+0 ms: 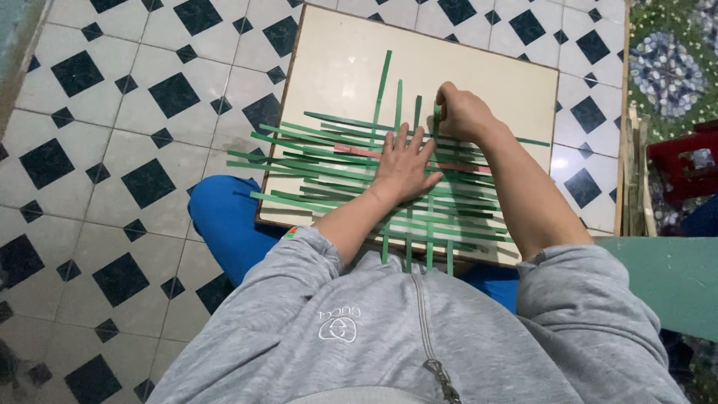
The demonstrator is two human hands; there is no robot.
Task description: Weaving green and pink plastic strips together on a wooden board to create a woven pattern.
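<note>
Several long green strips [314, 150] lie crossed and partly woven on a cream board [336, 60] set on the tiled floor. One pinkish-red strip [351, 150] runs sideways among them. My left hand [404, 161] rests flat, fingers spread, pressing down on the woven strips. My right hand [462, 111] is just beyond it, with fingers pinched on the top of an upright green strip [436, 112]. A few more upright strips [383, 82] stick out toward the board's far edge.
The floor [112, 112] is white tile with black diamonds. My blue trouser knee [224, 217] lies under the board's near left corner. A bundle of pale sticks [636, 179] and a red object [688, 161] sit at the right, above a green surface [666, 277].
</note>
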